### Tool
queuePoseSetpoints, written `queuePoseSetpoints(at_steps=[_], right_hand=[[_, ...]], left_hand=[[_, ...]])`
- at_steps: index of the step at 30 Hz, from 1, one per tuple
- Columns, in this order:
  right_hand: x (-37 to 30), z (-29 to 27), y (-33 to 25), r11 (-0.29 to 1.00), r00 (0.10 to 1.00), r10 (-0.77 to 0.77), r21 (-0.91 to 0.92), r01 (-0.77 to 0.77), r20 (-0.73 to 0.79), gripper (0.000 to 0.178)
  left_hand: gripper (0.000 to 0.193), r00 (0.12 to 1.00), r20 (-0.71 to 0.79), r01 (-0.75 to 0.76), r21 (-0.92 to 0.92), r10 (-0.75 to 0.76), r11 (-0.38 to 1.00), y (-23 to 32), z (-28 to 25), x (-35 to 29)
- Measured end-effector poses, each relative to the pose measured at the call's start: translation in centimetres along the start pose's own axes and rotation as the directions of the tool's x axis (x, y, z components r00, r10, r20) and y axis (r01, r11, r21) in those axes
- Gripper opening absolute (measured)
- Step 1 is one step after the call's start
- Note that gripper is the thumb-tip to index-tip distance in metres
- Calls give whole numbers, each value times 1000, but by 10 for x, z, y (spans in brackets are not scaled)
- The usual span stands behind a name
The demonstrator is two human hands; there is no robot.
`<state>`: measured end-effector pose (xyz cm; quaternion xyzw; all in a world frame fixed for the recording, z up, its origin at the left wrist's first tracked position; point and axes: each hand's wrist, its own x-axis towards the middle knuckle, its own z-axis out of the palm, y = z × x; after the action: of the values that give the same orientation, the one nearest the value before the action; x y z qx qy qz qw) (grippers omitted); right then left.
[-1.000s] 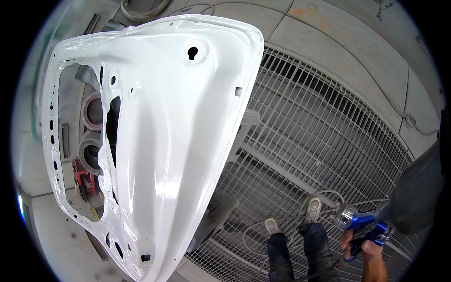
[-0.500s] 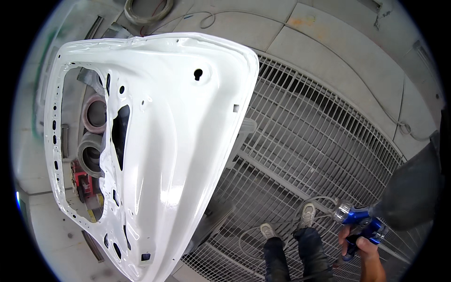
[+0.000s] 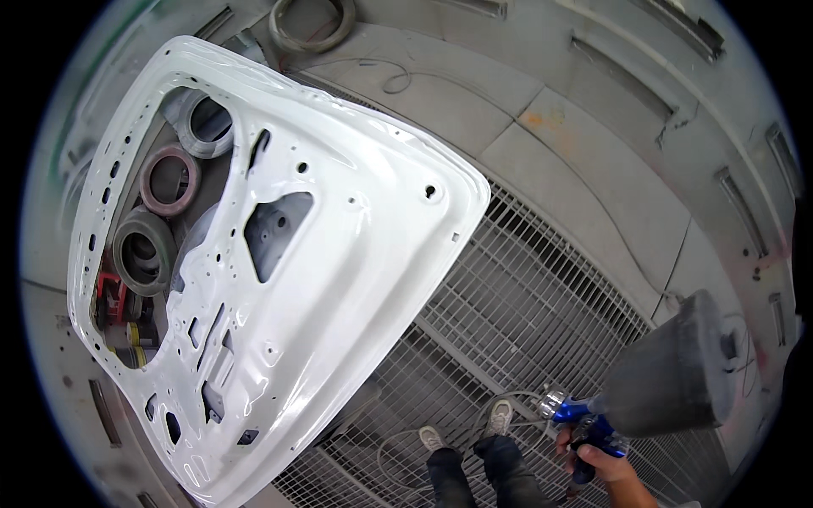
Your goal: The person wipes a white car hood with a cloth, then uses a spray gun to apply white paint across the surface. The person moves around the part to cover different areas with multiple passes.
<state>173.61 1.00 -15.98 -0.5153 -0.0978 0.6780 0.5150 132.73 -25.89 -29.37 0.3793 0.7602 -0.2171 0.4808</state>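
Observation:
My right hand [image 3: 605,466], at the lower right, is wrapped round the grip of a blue spray gun [image 3: 574,410] with a silver air cap. A large dark grey paint cup [image 3: 665,377] sits on the gun, tilted to the right. The gun's nozzle points left, toward a glossy white car door [image 3: 373,262], and stands well apart from it. The door is a bare shell with a window opening and several cut-outs, and it fills the left half of the view. My left hand is out of view.
Metal floor grating [image 3: 542,279] lies under my shoes [image 3: 500,417]. A grey hose [image 3: 398,483] loops across it beside my feet. Through the window opening show several tape-like rings [image 3: 170,179] and a red object [image 3: 110,296]. A thin cable [image 3: 584,190] runs over the floor panels at the back.
The view has shifted, showing more of the door's cut-outs. My right hand and the spray gun appear further left, with the whole paint cup now visible.

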Motion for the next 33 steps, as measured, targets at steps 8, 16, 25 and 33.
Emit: queuePoseSetpoints(at_steps=[8,16,25,33], right_hand=[[-37,65,-46,968,985,-156,-209,138,-74,28],[-75,113,-115,922,960,-263,-318,220,-99,18],[-102,145,-128,882,940,-328,-385,271,-90,15],[-116,203,-92,839,946,-293,-438,324,137,14]], left_hand=[[45,995,-29,-91,34,92,995,3,-34,-40],[38,926,-192,-315,75,324,946,-41,-28,-35],[35,856,-359,-428,-86,373,900,-39,-60,-72],[46,985,-10,-171,116,174,978,-44,-100,-65]])
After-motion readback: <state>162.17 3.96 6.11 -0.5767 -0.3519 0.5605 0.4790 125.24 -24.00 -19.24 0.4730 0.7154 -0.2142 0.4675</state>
